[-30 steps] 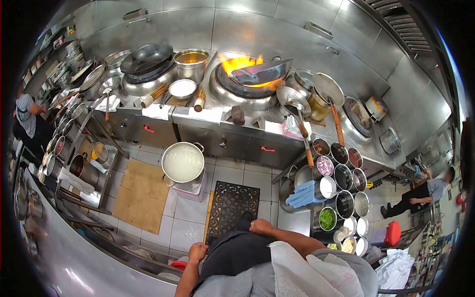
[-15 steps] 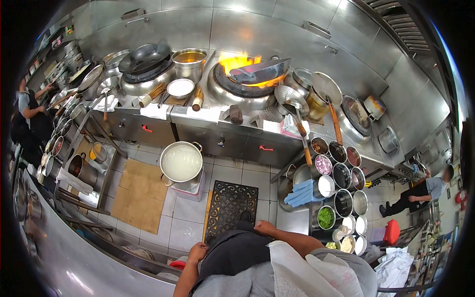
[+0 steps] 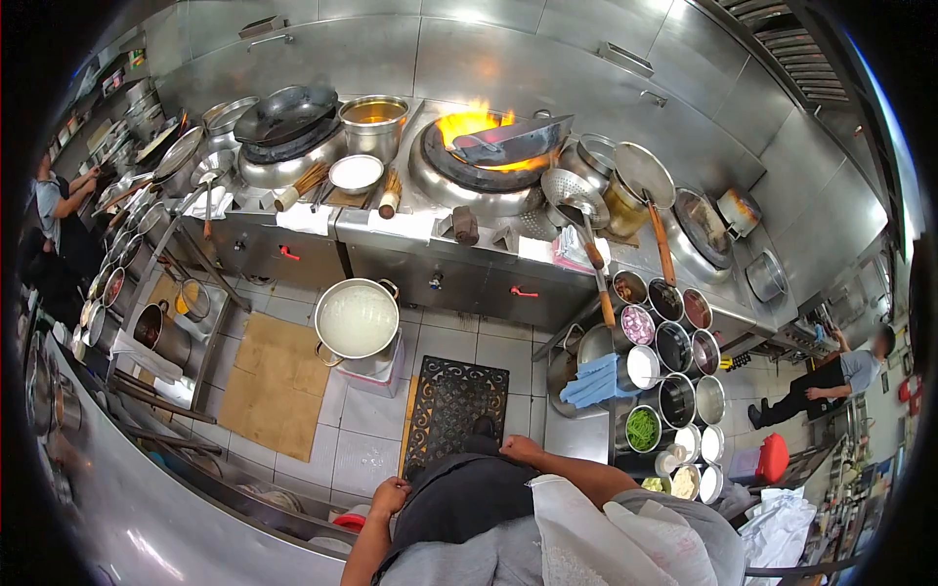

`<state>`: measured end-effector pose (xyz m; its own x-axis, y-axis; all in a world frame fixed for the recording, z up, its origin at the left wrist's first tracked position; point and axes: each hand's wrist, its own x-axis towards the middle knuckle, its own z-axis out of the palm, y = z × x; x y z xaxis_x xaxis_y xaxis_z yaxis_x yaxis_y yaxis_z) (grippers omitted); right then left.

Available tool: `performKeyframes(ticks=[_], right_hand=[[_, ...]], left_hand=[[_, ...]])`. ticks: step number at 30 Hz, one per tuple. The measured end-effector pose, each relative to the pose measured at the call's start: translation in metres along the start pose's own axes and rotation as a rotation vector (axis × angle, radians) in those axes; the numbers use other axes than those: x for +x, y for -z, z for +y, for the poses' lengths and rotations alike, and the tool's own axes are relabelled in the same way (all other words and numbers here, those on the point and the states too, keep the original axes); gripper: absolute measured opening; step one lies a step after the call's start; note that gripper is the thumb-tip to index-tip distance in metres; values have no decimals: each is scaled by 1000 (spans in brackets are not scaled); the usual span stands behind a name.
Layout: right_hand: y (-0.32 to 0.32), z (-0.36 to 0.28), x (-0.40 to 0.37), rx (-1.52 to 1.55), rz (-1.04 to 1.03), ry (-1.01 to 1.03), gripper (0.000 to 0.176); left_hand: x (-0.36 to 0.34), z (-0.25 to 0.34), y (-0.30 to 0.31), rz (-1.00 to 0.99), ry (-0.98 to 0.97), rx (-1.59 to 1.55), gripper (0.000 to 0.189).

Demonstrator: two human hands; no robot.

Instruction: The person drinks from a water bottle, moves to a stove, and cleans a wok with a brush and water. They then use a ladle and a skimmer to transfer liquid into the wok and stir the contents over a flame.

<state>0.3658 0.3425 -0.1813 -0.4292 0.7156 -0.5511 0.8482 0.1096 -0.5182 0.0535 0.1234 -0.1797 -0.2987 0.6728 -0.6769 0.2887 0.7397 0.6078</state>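
the left hand [image 3: 392, 496] was found with its fingers curled in, at the left edge of the dark, matte apron [image 3: 459, 503], near a smooth red rim [image 3: 350, 523]; the right hand [image 3: 523, 449] was likewise curled closed, at the apron's other side, and whether either fist enclosed anything small could not be told. ahead of the feet lay a black mat [image 3: 454, 405] of openwork scrolls, on glossy square tiles [image 3: 362, 459]. to its left, a round, two-handled metal pot [image 3: 358, 319] of cloudy pale liquid sat on a box-shaped stand [image 3: 379, 379], beside a flat brown cardboard sheet [image 3: 278, 386]. on the steel range, a dark wok [image 3: 518, 144] was tilted over a round burner [image 3: 486, 190], orange flames rising beside it. at the right, a crumpled blue cloth [image 3: 591, 382] lay near cylindrical metal tubs, one holding shredded greens [image 3: 643, 428], another chopped purple pieces [image 3: 638, 325]. one co-worker [image 3: 65, 210] stood at far left, another [image 3: 850, 376] at far right
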Motion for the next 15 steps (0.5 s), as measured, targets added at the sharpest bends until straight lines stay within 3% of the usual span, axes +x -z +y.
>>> performKeyframes(ticks=[15], right_hand=[[4, -4, -4, 0, -43, -74, 32]], left_hand=[[-3, 1, 0, -5, -12, 32, 33]])
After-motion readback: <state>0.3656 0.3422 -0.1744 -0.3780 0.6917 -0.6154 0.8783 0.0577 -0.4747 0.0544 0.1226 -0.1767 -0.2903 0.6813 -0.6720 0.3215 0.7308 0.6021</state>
